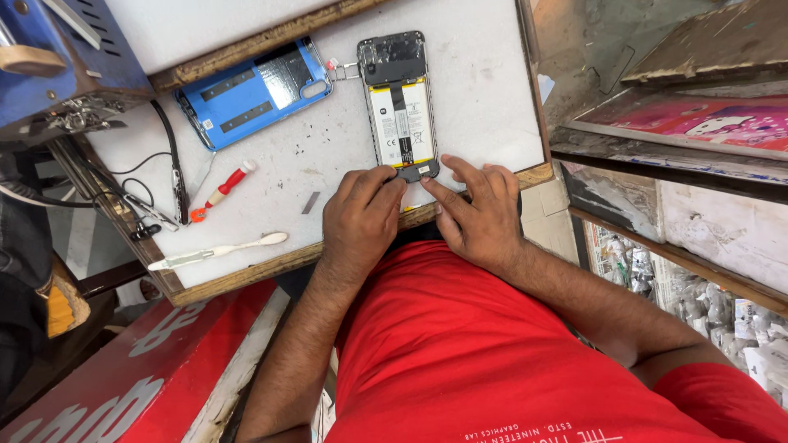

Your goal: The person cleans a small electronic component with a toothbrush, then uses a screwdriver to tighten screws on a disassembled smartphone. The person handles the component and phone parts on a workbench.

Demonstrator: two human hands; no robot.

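Phone (pixel 400 107) lying face down at upper centre of the frame on the white counter (pixel 484 90), back already off, battery (pixel 400 123) and dark upper shield (pixel 392 57) exposed. Blue back cover (pixel 250 92) set aside at upper left, inner side up, well apart from the phone. Small tray-like metal piece (pixel 341 70) just beside the phone's top left corner. Left hand (pixel 359 220) and right hand (pixel 472 215) both at the phone's lower end, near the counter's front edge. Left grip pressed together, thumb and forefinger tips closing on the small dark cover plate (pixel 417 171) at the bottom of the phone; right forefinger laid flat against the same plate from the other side, remaining fingers loosely spread on the counter; whether the right grip actually pinches anything, cannot tell. Judged from this: opening done, lower plate in hand now, battery and upper shield not yet touched, so early-to-middle stage. Red-handled screwdriver (pixel 223 190) and white toothbrush (pixel 217 249) lying unused at lower left of the counter, tweezers (pixel 177 176) and black cable (pixel 135 168) further left, a small grey blade (pixel 310 202) between tools and hands.
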